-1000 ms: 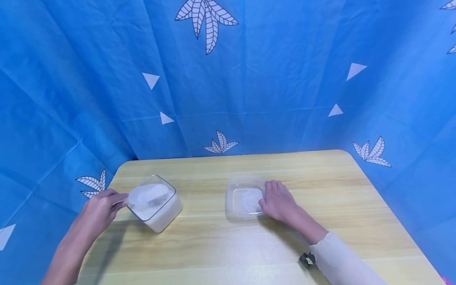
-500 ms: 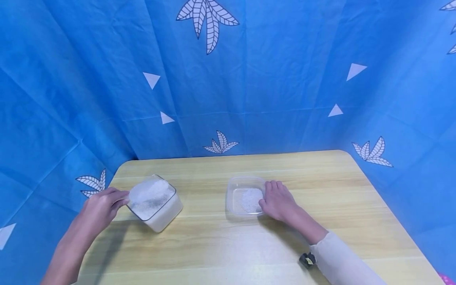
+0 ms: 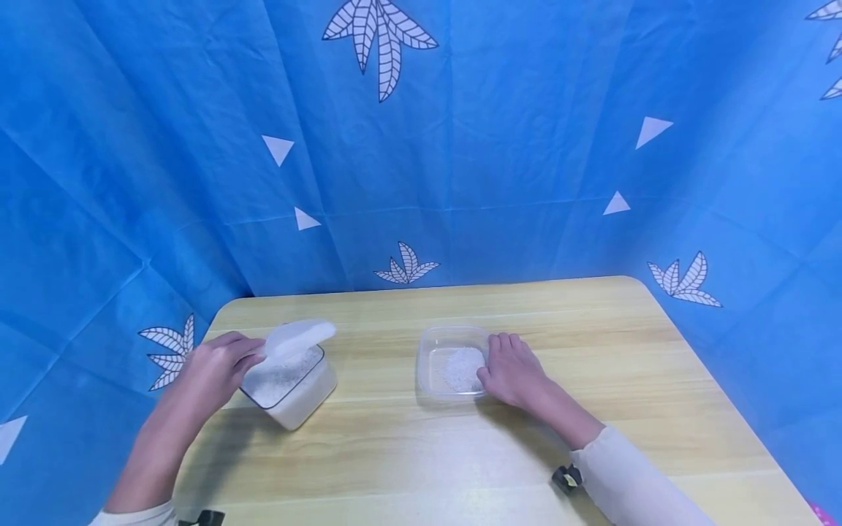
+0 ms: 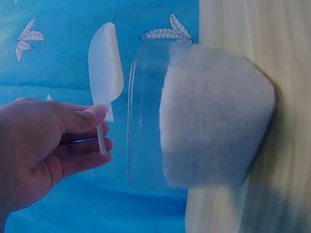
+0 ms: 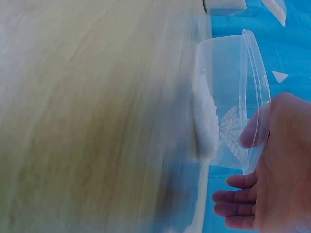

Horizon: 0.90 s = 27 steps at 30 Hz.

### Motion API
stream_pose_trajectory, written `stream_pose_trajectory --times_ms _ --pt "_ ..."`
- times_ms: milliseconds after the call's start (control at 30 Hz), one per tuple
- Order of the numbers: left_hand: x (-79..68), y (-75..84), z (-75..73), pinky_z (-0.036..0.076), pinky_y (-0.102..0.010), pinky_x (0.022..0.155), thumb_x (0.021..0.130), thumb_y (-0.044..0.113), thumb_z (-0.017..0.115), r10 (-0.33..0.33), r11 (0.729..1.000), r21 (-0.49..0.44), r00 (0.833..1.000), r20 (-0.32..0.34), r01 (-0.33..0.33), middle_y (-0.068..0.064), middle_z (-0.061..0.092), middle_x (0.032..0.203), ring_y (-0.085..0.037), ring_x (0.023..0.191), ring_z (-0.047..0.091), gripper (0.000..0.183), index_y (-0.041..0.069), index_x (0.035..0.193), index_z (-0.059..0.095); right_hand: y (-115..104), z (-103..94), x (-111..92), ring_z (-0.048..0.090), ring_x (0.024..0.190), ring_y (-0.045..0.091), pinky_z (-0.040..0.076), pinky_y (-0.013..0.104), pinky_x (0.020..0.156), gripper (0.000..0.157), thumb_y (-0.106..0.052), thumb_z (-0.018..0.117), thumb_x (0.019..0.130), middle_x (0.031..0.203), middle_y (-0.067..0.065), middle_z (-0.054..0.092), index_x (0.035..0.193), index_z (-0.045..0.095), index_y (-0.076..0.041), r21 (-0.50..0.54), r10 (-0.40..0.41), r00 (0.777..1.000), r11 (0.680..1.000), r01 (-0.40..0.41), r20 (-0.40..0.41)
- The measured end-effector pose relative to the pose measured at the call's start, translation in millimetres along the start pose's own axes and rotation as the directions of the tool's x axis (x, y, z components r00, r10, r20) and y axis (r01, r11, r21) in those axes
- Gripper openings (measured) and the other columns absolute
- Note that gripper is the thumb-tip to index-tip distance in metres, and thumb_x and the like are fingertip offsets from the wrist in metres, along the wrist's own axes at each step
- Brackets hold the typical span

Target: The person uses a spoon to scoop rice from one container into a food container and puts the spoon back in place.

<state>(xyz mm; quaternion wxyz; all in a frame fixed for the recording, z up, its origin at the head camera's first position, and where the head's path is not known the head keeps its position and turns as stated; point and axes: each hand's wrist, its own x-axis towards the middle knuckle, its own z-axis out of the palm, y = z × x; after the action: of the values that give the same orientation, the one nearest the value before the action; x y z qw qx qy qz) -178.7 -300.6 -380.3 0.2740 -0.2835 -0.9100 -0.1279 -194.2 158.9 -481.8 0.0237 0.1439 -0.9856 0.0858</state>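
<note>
My left hand (image 3: pixel 213 372) pinches the handle of a white plastic scoop (image 3: pixel 296 337) between thumb and fingers. The scoop is raised over a clear square canister (image 3: pixel 308 400) with a dark rim. White granules (image 4: pixel 214 116) fill much of that canister, as the left wrist view shows. Whatever lies in the scoop's bowl is hidden. At mid-table, my right hand (image 3: pixel 516 371) grips the right edge of a shallow clear plastic box (image 3: pixel 427 365), its thumb over the rim (image 5: pixel 257 92). A small heap of white granules (image 3: pixel 463 369) lies on the box's floor.
Both containers stand on a light wooden table (image 3: pixel 395 460), the canister left and the box near the middle. A bare stretch of tabletop separates them. A blue patterned curtain (image 3: pixel 421 161) hangs behind the table and along its sides.
My left hand has lifted the scoop from low in the canister's granules and shifted it to the right, tilting it above the rim. The right hand and the box have stayed put.
</note>
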Motion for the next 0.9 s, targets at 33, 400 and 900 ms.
stream_pose_trajectory --times_ms 33,400,900 --pt "2.5 2.2 1.1 0.049 -0.038 0.059 0.065 0.004 0.075 -0.002 1.0 0.0 1.0 0.003 0.002 -0.006 0.061 0.077 -0.021 0.066 0.06 0.025 0.003 0.089 0.069 0 0.0 0 0.039 0.092 0.027 0.034 0.04 0.085 0.04 -0.032 0.047 0.082 0.097 0.012 0.043 0.105 0.043 0.001 -0.002 -0.001 1.0 1.0 0.001 -0.001" --pt "32.0 28.5 21.1 0.052 -0.036 0.064 0.072 0.009 0.072 -0.035 0.999 -0.024 0.996 0.079 0.037 -0.006 0.062 0.083 -0.02 0.073 0.06 0.025 0.006 0.096 0.069 0 -0.5 -1 0.04 0.094 0.029 0.035 0.041 0.085 0.042 -0.032 0.046 0.082 0.098 0.013 0.044 0.106 0.044 0.002 -0.008 -0.008 1.0 1.0 0.008 -0.006" --pt "65.7 63.3 52.5 0.052 -0.032 0.066 0.074 0.012 0.071 0.018 0.994 -0.113 0.991 0.135 -0.002 -0.004 0.061 0.088 -0.017 0.079 0.057 0.025 0.008 0.098 0.068 0 1.1 0 0.039 0.09 0.027 0.035 0.039 0.082 0.038 -0.032 0.046 0.081 0.094 0.011 0.043 0.102 0.044 0.0 -0.02 -0.008 1.0 1.0 0.008 -0.02"
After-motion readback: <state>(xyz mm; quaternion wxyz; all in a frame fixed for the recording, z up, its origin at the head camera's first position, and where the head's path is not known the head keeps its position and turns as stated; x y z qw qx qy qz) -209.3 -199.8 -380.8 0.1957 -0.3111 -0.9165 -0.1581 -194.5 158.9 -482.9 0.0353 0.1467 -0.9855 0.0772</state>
